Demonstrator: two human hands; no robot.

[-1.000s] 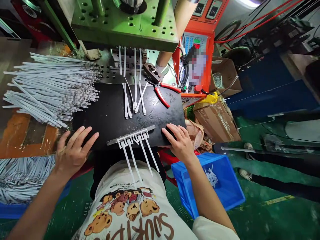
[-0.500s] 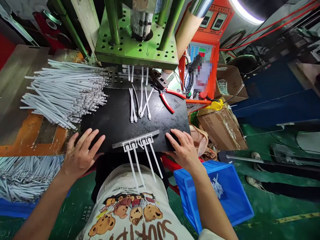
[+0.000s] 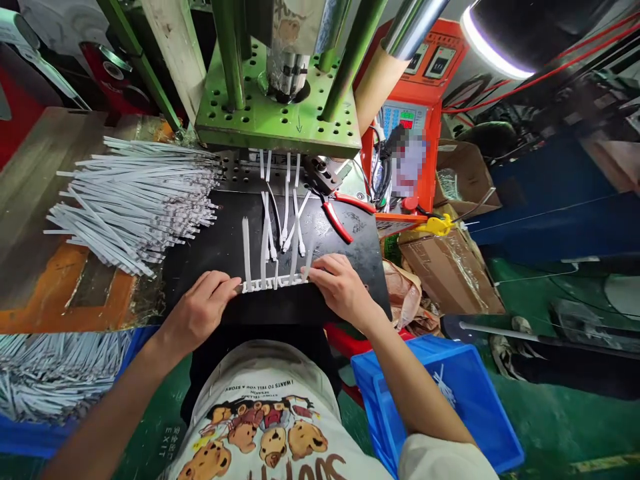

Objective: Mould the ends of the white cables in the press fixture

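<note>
A white moulded strip with several cable-tie tails (image 3: 273, 263) lies on the black plate (image 3: 220, 243), its tails pointing away from me toward the press. My left hand (image 3: 200, 313) pinches its left end, and my right hand (image 3: 340, 287) pinches its right end. Just beyond it, several loose white ties (image 3: 283, 213) run from the black plate up under the green press platen (image 3: 277, 120).
A large heap of white ties (image 3: 135, 200) lies at the left on the bench. Red-handled pliers (image 3: 340, 213) rest on the plate's right part. A blue bin (image 3: 440, 400) sits at my lower right, cardboard boxes (image 3: 450, 260) and an orange control box (image 3: 410, 100) behind it.
Both hands left the plate's near corners and closed on the ends of the tie strip. The strip now lies flipped, tails pointing toward the press instead of hanging over the near edge.
</note>
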